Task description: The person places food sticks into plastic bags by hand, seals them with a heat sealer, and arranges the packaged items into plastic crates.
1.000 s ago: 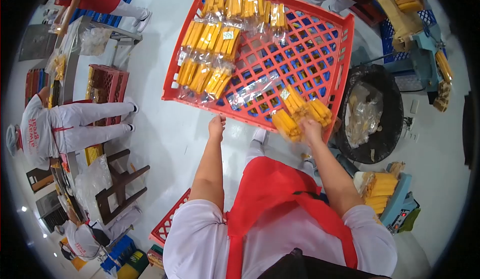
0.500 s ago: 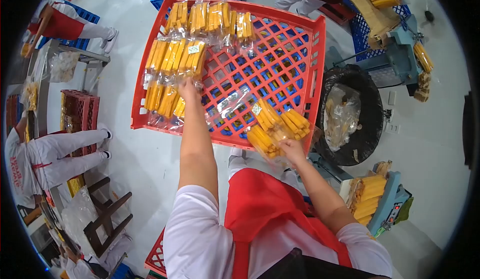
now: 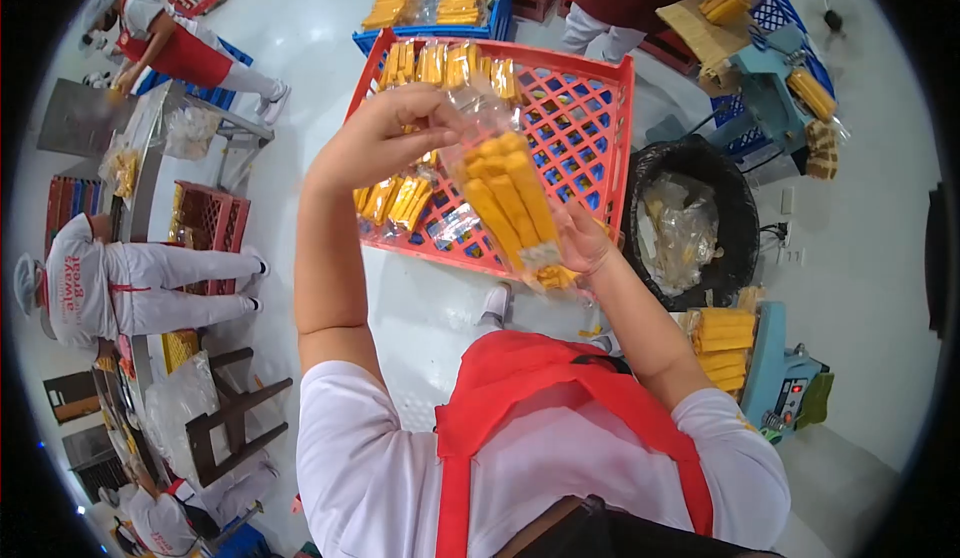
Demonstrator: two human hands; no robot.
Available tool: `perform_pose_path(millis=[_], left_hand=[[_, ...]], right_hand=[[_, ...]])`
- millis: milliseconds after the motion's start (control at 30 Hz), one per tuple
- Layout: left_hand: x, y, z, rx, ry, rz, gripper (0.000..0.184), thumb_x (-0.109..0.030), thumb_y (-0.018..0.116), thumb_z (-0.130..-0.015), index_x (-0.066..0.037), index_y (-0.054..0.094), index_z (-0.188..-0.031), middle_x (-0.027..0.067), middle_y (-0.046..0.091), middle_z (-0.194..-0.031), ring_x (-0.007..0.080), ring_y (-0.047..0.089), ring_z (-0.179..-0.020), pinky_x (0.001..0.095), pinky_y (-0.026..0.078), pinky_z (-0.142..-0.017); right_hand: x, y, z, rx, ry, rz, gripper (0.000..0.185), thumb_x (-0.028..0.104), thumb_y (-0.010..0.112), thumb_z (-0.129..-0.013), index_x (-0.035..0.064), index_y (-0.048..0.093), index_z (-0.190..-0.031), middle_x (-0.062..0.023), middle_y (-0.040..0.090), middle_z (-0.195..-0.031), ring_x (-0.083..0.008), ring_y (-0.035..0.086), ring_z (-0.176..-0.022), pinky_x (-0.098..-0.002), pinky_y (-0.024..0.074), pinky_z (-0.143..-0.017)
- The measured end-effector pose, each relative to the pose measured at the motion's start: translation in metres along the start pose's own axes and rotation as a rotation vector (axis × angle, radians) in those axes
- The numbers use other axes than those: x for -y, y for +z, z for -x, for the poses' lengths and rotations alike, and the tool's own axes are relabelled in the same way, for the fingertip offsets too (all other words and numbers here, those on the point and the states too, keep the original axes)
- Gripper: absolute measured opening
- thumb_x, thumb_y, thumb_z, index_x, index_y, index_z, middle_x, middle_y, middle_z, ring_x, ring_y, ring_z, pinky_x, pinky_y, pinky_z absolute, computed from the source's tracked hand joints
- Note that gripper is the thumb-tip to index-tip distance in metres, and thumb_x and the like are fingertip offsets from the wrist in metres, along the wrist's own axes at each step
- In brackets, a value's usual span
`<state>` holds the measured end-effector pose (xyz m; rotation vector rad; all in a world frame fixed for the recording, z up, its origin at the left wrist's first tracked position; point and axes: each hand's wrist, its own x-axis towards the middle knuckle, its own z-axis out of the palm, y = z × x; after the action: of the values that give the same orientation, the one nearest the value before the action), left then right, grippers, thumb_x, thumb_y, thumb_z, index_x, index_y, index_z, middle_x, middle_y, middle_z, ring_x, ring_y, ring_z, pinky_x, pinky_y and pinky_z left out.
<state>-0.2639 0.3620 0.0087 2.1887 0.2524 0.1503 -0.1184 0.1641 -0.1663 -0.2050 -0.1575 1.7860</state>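
A clear bag of yellow sticks (image 3: pixel 508 198) is held up close to the camera, above a red crate (image 3: pixel 625 108). My left hand (image 3: pixel 395 133) pinches the bag's clear upper end. Around the lower right side of the bag, my right hand (image 3: pixel 583 238) supports it, its fingers partly hidden. More bagged yellow sticks (image 3: pixel 398 201) lie in the crate at its left, and another row (image 3: pixel 460 63) lies along the far side. The raised bag and my left arm hide part of the crate.
A black-lined bin (image 3: pixel 740 220) stands right of the crate, near blue-grey machines (image 3: pixel 770 358). A blue crate (image 3: pixel 500 8) of bagged sticks is beyond. Co-workers stand at the left table (image 3: pixel 150 138) and at top right; a dark wooden stand (image 3: pixel 235 413) is at lower left.
My left hand has left the bags in the crate and now grips a bag's top. This bag has come up toward the camera, with my right hand beside it. The view has shifted.
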Motion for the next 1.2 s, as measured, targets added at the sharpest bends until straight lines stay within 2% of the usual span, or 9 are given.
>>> perform_pose_path(millis=[133, 200, 267, 333, 467, 667, 800, 967, 1200], left_hand=[[-0.014, 0.035, -0.023, -0.224, 0.111, 0.136, 0.026, -0.007, 0.054, -0.08, -0.001, 0.048, -0.104, 0.0042, 0.046, -0.103, 0.0104, 0.048, -0.083, 0.0251, 0.04, -0.069], [-0.022, 0.066, -0.028, -0.859, 0.19, 0.133, 0.056, -0.013, 0.06, -0.074, -0.005, 0.034, -0.123, 0.0106, 0.042, -0.112, 0.0162, 0.051, -0.087, 0.0258, 0.042, -0.077], [-0.042, 0.089, -0.021, -0.581, 0.033, 0.679, 0.088, -0.013, 0.061, -0.071, -0.004, -0.001, -0.133, 0.0196, 0.033, -0.122, 0.023, 0.042, -0.108, 0.0331, 0.035, -0.09], [-0.039, 0.121, -0.026, -0.442, 0.089, 0.581, 0.095, -0.006, 0.062, -0.069, -0.004, -0.01, -0.131, 0.0182, 0.036, -0.119, 0.0229, 0.046, -0.104, 0.0313, 0.039, -0.086], [-0.052, 0.136, -0.036, -0.538, 0.141, 0.783, 0.097, 0.0, 0.062, -0.066, -0.007, -0.011, -0.131, 0.0165, 0.04, -0.116, 0.0222, 0.048, -0.101, 0.0311, 0.042, -0.083], [-0.042, 0.132, -0.038, -0.321, 0.429, 1.172, 0.093, -0.004, 0.065, -0.067, -0.008, 0.0, -0.133, 0.0103, 0.041, -0.118, 0.0215, 0.042, -0.11, 0.034, 0.035, -0.091], [-0.031, 0.142, -0.041, -0.183, 0.452, 1.263, 0.083, -0.008, 0.063, -0.071, -0.007, 0.008, -0.133, 0.0077, 0.038, -0.123, 0.0195, 0.037, -0.114, 0.0332, 0.031, -0.095], [-0.042, 0.136, -0.04, -0.43, 0.29, 0.924, 0.065, -0.014, 0.052, -0.082, -0.007, 0.012, -0.133, 0.0095, 0.031, -0.13, 0.0184, 0.033, -0.118, 0.0315, 0.028, -0.096], [-0.061, 0.148, -0.028, -0.536, 0.321, 1.131, 0.058, -0.019, 0.045, -0.086, -0.004, 0.012, -0.132, 0.0109, 0.029, -0.129, 0.0195, 0.032, -0.118, 0.0356, 0.03, -0.095]], right_hand=[[0.003, 0.042, 0.015, 0.19, -0.091, 0.147, 0.064, 0.029, 0.061, -0.075, 0.0089, 0.03, -0.127, -0.0069, 0.038, -0.126, -0.0194, 0.04, -0.114, -0.0342, 0.0346, -0.092], [0.005, 0.042, 0.022, 0.111, -0.226, 0.08, 0.067, 0.018, 0.064, -0.072, 0.0087, 0.028, -0.128, -0.0069, 0.041, -0.123, -0.0183, 0.042, -0.112, -0.0327, 0.0347, -0.092], [0.012, 0.063, 0.024, -0.018, -0.41, 0.256, 0.064, 0.014, 0.062, -0.073, 0.0077, 0.029, -0.127, -0.0069, 0.042, -0.121, -0.0176, 0.043, -0.111, -0.0318, 0.0349, -0.092], [0.017, 0.087, 0.027, -0.154, -0.587, 0.429, 0.061, 0.01, 0.06, -0.074, 0.0067, 0.029, -0.127, -0.0069, 0.043, -0.12, -0.017, 0.043, -0.11, -0.0309, 0.0352, -0.092], [0.021, 0.106, 0.037, -0.305, -0.784, 1.039, 0.052, 0.009, 0.052, -0.081, 0.0038, 0.028, -0.127, -0.0083, 0.043, -0.118, -0.0157, 0.043, -0.109, -0.0292, 0.0352, -0.09], [0.026, 0.098, 0.057, -0.127, -0.441, 0.246, 0.054, 0.038, 0.041, -0.086, 0.009, 0.027, -0.128, -0.0071, 0.044, -0.119, -0.0214, 0.048, -0.103, -0.0374, 0.0443, -0.079], [0.02, 0.098, 0.062, 0.081, -0.301, 0.182, 0.052, 0.04, 0.036, -0.087, 0.0095, 0.028, -0.128, -0.006, 0.043, -0.121, -0.0215, 0.05, -0.101, -0.036, 0.0449, -0.08], [0.024, 0.095, 0.054, -0.213, -0.763, 0.504, 0.046, 0.024, 0.047, -0.086, 0.0088, 0.031, -0.126, -0.0071, 0.047, -0.115, -0.0191, 0.051, -0.099, -0.0346, 0.0468, -0.076], [0.005, 0.103, 0.04, -0.494, -1.175, 1.08, 0.049, 0.007, 0.056, -0.078, -0.0004, 0.035, -0.122, -0.0126, 0.046, -0.115, -0.0214, 0.049, -0.103, -0.0323, 0.0416, -0.083]])
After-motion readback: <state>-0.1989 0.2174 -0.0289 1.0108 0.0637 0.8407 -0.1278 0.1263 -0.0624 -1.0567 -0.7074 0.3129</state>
